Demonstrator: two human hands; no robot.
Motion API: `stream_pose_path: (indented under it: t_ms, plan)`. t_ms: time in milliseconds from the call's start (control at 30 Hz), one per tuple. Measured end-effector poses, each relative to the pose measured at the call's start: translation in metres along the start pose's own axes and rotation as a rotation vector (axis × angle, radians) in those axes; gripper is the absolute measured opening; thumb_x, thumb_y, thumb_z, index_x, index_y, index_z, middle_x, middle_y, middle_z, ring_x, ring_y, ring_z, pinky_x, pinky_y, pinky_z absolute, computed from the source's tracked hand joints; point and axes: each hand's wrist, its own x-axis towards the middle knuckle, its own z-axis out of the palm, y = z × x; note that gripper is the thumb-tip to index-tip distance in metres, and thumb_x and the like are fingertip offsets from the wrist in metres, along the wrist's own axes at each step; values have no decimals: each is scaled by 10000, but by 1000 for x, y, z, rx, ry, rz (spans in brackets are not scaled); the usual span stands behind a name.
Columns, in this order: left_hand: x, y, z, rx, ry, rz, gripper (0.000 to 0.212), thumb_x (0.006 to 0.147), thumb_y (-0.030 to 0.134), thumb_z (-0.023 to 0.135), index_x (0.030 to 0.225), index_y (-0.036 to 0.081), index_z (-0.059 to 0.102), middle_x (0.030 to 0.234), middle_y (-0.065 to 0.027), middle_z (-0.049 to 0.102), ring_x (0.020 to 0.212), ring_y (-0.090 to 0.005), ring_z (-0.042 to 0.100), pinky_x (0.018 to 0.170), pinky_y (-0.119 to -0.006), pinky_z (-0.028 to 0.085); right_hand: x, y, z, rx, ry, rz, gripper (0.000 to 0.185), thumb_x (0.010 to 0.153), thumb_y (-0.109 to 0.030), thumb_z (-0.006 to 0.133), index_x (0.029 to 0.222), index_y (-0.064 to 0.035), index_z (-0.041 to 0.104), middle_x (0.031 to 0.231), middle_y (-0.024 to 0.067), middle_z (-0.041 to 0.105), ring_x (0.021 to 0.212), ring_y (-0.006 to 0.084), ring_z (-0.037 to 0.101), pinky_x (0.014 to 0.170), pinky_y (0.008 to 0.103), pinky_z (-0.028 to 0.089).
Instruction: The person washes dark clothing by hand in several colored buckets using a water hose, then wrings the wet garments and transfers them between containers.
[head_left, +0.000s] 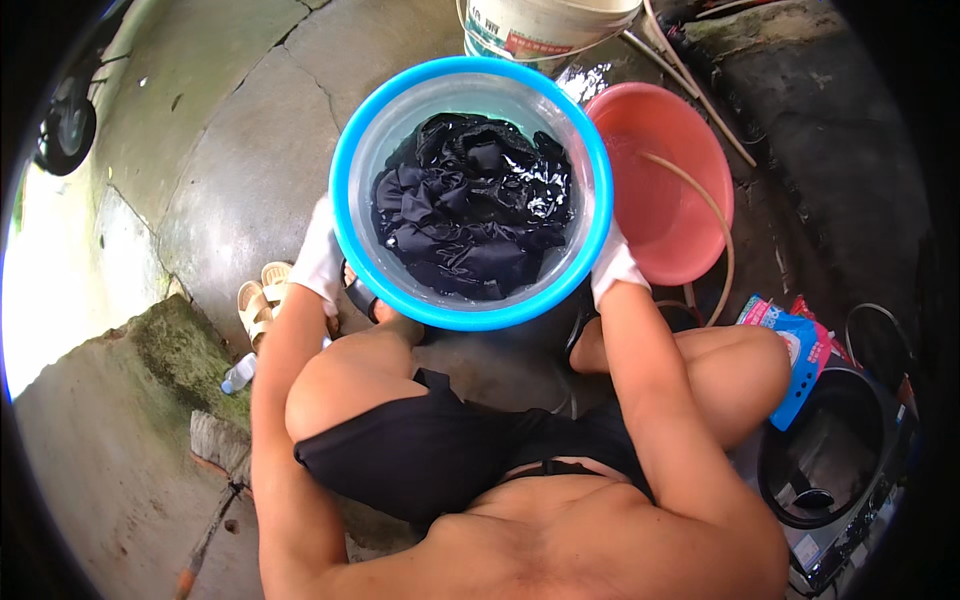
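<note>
A round plastic basin with a bright blue rim (471, 321) is held up before me. Dark wet clothes (472, 202) lie in the water inside it. My left hand (317, 251), in a white glove, grips the basin's left side. On the opposite side my right hand (615, 259), also in a white glove, holds it too. The fingers of both hands are largely hidden behind and under the basin. Just right of it stands a pink plastic basin (637, 217) with a thin hose (705, 196) lying across it.
A white bucket (555, 22) with a wire handle stands beyond the basins. At right are a blue and pink packet (799, 367) and a dark, round-topped appliance (825, 450). Beige sandals (259, 307), a clear bottle (240, 373) and a mossy step (169, 360) are on the left.
</note>
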Motion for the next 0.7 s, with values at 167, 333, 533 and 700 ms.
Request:
stream_pose_path:
  t_ms: [167, 333, 533, 700]
  plan:
    - [30, 100, -18, 1060, 241, 665, 456, 948, 296, 643, 1326, 43, 626, 1340, -181, 645, 1283, -313, 587, 1025, -358, 490, -53, -57, 6, 0, 768, -560, 440, 957, -150, 683, 1350, 1, 554, 1205, 181, 670, 1074, 238, 662, 946, 338, 540]
    - [-2, 87, 113, 1528, -206, 685, 788, 823, 401, 758, 1502, 143, 450, 1585, -197, 359, 1405, -459, 405, 1146, -477, 390, -53, -101, 122, -1314, 244, -855, 737, 762, -387, 804, 1401, -130, 542, 1508, 135, 482, 1402, 340, 431, 1121, 535, 368]
    - [-31, 10, 161, 1634, 60, 129, 1199, 656, 442, 886, 1608, 364, 160, 1689, -91, 117, 1518, -485, 114, 1118, -786, 169, -39, -71, 119, -1667, 60, -519, 1043, 716, -339, 846, 1588, -354, 274, 1655, 140, 237, 1527, 448, 150, 1175, 687, 192]
    - [-13, -24, 149, 1741, 139, 2, 1001, 786, 65, 676, 1612, 343, 185, 1693, -84, 141, 1530, -455, 133, 1144, -771, 97, 6, -38, 112, -1723, 16, -434, 810, 854, -200, 688, 1573, -326, 338, 1628, 167, 309, 1521, 410, 213, 1226, 557, 197]
